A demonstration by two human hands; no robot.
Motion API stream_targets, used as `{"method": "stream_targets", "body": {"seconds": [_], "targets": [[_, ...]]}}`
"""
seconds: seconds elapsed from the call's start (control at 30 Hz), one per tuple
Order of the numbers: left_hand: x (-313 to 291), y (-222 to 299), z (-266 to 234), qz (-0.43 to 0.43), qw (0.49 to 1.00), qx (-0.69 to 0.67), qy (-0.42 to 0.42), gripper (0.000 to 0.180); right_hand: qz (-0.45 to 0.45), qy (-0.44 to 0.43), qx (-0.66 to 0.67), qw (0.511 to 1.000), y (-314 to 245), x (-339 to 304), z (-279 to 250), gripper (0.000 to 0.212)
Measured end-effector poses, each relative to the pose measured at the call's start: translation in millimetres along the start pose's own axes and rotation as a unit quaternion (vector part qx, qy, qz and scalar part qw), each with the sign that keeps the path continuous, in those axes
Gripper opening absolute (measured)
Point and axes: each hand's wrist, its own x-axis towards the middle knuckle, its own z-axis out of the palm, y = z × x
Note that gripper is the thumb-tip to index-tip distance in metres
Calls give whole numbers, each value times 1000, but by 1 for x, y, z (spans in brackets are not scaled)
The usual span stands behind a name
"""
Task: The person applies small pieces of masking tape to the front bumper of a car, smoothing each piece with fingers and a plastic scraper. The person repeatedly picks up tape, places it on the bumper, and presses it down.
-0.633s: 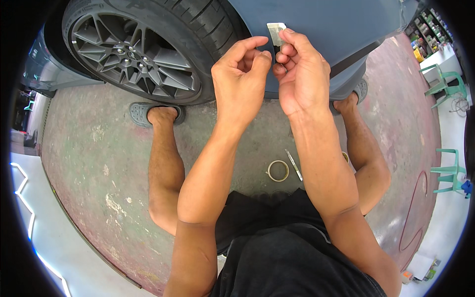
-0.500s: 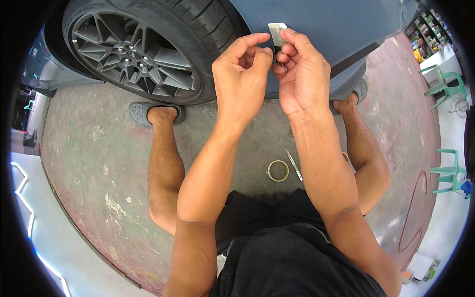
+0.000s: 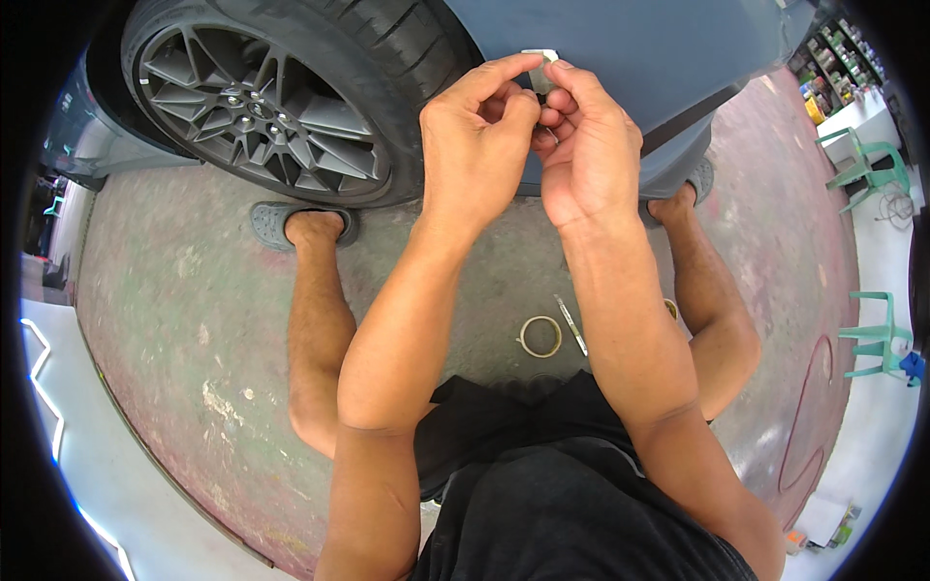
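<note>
Both my hands are raised together in front of the grey-blue car panel [image 3: 635,73]. My right hand [image 3: 593,160] pinches a small pale strip with a darker lower part [image 3: 540,79] between thumb and fingers; its exact kind is unclear. My left hand [image 3: 475,155] comes in from the left. Its index fingertip lies at the strip's upper edge, close to the right thumb. Thumb and index of the left hand stay apart in a loose curve, and its other fingers curl in, partly hidden. The strip's lower part is covered by fingers.
The car's wheel [image 3: 262,111] stands at upper left. Between my legs a tape roll [image 3: 541,337] and a slim pen-like tool [image 3: 570,324] lie on the worn floor; another roll [image 3: 670,308] is half hidden by my forearm. Green chairs [image 3: 878,334] and a stocked shelf [image 3: 843,58] stand right.
My left index fingertip has moved right and slightly up, onto the strip's top edge. The right hand has shifted a little left and still pinches the strip.
</note>
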Motion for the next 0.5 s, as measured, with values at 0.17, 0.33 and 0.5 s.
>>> {"method": "stream_targets", "body": {"seconds": [0.17,0.33,0.5], "targets": [[0,0,2,12,1000,-19,-12,32,2,-5,8,1000,1,1,-2,16],[1,2,3,-3,1000,-26,-12,32,0,-5,14,1000,1,2,-2,16],[3,3,2,-12,1000,-19,-16,32,-1,-4,16,1000,0,0,-1,16]]}}
